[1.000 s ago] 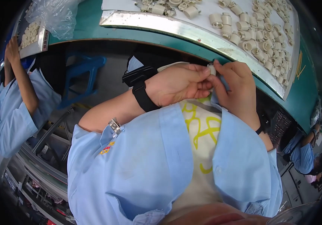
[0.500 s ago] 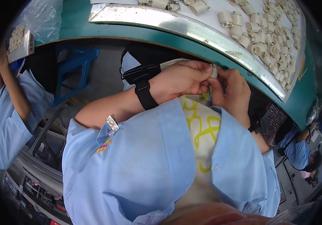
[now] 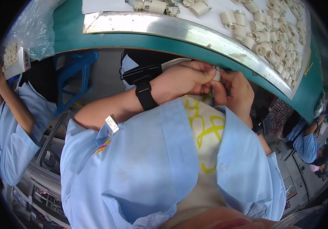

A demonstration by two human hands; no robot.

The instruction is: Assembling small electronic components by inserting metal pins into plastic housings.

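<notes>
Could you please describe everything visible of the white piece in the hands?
The small white piece looks rounded and smooth, like plastic or ceramic, with darker, metal-looking detail at its far end. It points roughly upward in the picture, held between the left hand and right hand, which partly hide it, near the green table.

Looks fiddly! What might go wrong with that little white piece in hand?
The small white piece could slip, being so little and pinched between the left grip and the right grip.

If dropped, it might miss the green table, since it appears held just off the near edge.
</notes>
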